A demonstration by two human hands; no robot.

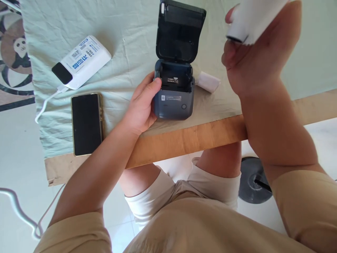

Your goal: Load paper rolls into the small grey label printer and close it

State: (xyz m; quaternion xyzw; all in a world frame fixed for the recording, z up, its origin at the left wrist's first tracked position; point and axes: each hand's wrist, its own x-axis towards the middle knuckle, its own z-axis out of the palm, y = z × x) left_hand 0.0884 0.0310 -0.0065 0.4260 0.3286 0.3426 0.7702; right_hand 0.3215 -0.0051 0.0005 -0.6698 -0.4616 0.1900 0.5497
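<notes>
On the cloth near the table edge stands a dark blue-grey label printer [174, 105], its lid [180, 31] swung up and its paper bay uncovered. My left hand [143, 102] grips the printer's left side, thumb on the upper rim and fingers around the side. Raised at the upper right, close to the camera, my right hand [263, 59] is closed around a white paper roll [255, 21] with a dark end and a ragged edge. The top of that roll is cut off by the frame. Just right of the printer lies a small rolled white paper [209, 82].
A white power bank [88, 59] with blue print and a plugged-in white cable [47, 103] lies at the left. Nearer me is a black-screened phone [86, 124]. A pale green cloth [126, 45] covers the table, whose wooden edge [189, 138] runs above my lap.
</notes>
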